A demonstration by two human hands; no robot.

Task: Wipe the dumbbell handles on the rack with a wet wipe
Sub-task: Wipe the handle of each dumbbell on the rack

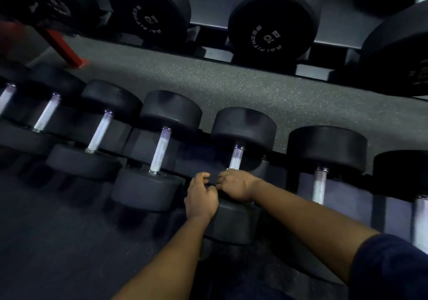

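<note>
The dumbbell handle point(236, 159) is lying in the rack point(347, 202), its near end running under the right hand point(236, 185). The left hand point(201, 195) is curling just beside; I cannot tell what either is gripping. Neighbouring dumbbells point(171, 110) are sitting alongside.

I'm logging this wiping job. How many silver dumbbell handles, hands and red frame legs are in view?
Silver dumbbell handles: 7
Hands, left hand and right hand: 2
Red frame leg: 1
Total: 10
</note>
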